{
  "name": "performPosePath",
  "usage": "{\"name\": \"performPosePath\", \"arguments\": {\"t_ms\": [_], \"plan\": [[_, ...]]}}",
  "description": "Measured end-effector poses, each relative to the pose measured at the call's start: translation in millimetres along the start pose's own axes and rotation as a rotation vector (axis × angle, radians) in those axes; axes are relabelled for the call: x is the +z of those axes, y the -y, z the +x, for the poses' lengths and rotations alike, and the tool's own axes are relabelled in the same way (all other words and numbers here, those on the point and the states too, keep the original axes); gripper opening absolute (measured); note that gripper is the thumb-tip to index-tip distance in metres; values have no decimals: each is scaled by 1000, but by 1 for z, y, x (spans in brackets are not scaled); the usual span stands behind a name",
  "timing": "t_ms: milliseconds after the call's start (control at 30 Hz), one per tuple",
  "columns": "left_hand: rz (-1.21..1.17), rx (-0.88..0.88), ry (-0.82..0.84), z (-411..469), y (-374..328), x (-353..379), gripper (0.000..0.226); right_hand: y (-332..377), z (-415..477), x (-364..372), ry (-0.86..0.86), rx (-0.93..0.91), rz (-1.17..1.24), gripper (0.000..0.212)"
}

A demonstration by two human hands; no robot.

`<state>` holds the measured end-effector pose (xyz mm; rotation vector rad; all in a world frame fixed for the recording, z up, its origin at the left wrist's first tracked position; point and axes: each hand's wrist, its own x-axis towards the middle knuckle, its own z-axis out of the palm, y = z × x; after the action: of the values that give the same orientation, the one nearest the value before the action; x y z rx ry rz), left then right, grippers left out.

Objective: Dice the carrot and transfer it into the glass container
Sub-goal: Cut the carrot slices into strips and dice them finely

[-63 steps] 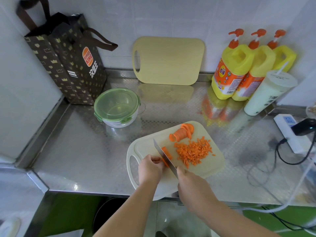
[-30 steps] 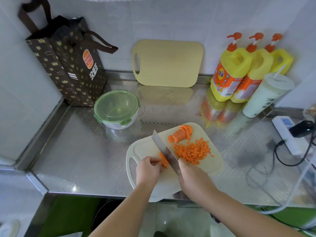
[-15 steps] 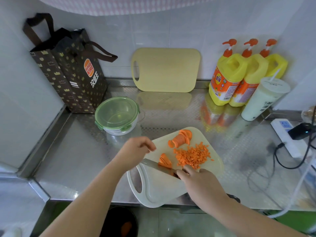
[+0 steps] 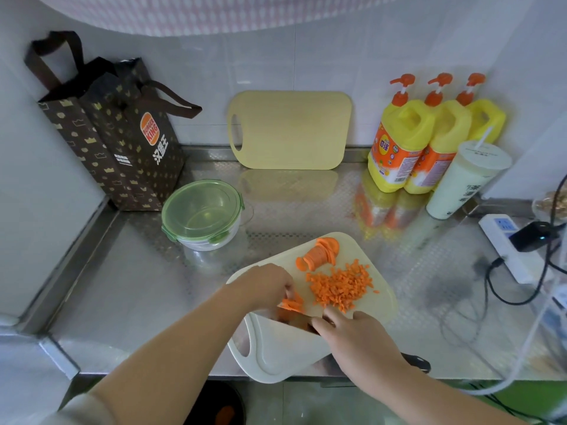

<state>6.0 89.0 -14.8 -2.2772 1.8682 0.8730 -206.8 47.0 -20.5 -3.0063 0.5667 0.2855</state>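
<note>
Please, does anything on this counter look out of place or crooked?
Yes. The white cutting board lies askew, and its handle end sticks out past the front edge of the counter. A few carrot bits lie apart from the diced pile. The glass container has its lid on.

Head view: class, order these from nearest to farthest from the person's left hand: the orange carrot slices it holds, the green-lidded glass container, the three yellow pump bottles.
From the left hand:
1. Orange carrot slices, under its fingers.
2. Green-lidded glass container, behind, to the left.
3. Three yellow pump bottles, far back right, by the wall.
</note>
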Motion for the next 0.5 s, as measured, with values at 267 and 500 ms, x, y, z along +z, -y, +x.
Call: {"name": "performPosePath", "arguments": {"t_ms": [267,500], "plan": [[-468,-103,-361,-8,27,-41,39,-20,3,-23,-81,7,147,28],[-323,-227,-406,-6,31,-5,54,-42,11,-29,-142,225,444,25]]}}
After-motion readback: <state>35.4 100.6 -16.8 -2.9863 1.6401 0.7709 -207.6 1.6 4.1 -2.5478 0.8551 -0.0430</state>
